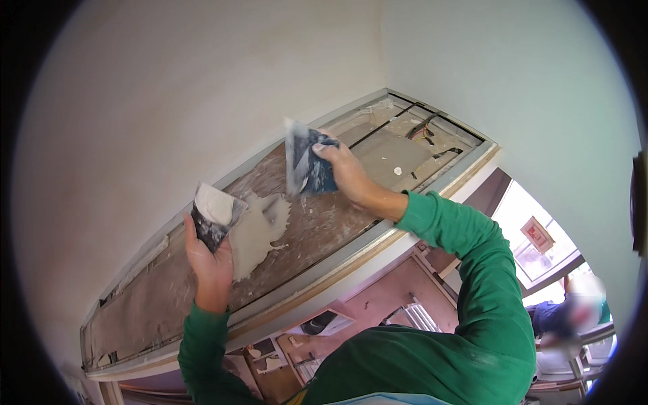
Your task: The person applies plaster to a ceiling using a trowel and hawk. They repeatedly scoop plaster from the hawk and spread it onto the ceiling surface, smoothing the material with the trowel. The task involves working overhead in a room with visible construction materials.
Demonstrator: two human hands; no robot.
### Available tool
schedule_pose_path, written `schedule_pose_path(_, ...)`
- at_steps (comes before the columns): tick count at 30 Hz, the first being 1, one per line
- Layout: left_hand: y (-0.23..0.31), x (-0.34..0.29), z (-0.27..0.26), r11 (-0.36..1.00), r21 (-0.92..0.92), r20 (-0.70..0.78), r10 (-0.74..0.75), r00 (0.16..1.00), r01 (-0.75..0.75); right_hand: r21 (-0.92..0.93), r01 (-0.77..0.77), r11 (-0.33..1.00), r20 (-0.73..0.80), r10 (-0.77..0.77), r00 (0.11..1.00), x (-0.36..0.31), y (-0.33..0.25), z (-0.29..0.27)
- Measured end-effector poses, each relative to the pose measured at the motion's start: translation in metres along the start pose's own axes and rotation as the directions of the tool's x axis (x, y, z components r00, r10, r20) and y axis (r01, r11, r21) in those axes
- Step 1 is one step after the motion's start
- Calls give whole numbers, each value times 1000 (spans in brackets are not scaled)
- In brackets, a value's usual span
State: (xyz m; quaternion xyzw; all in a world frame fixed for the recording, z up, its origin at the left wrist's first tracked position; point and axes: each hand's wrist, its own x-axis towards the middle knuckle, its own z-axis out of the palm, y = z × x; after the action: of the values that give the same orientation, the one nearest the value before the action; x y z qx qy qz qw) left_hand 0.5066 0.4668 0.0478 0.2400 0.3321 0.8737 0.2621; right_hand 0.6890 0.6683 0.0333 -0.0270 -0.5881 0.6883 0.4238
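Evidently skim-coating: left hand (210, 264) grips a paste-loaded blade (216, 217), right hand (345, 169) a wide scraper (307, 164) near the white patch (260, 236) on the brown panel (317, 226); contact unclear. Best to keep the edge low, pressure even, feathering the ragged margin thin.

Pale walls (513, 88), pinkish floor (395, 287) below, bright window (533, 260) at lower right

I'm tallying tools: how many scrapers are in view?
2. One scraper, bearing white paste, is in the left hand; the second scraper is in the right hand, over the brown surface. Others may be hidden.
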Motion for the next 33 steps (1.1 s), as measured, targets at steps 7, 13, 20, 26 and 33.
schedule_pose_path(7,-1,14,15,603,410,68,728,682,-684,641,-487,593,165,513,842,-46,-11,37)
schedule_pose_path(13,-3,-10,22,27,281,796,552,248,-959,707,-562,429,368,456,810,-63,-27,59)
schedule_pose_path(20,13,-10,28,-319,156,988,61,144,-935,618,-548,563,302,474,827,-55,-48,39)
schedule_pose_path(26,22,21,4,-365,113,988,-59,145,-924,724,-327,608,179,292,939,22,-52,-20)
schedule_pose_path(33,43,13,-57,-388,358,921,-2,389,-849,506,-3,862,-232,139,963,162,-39,-197)
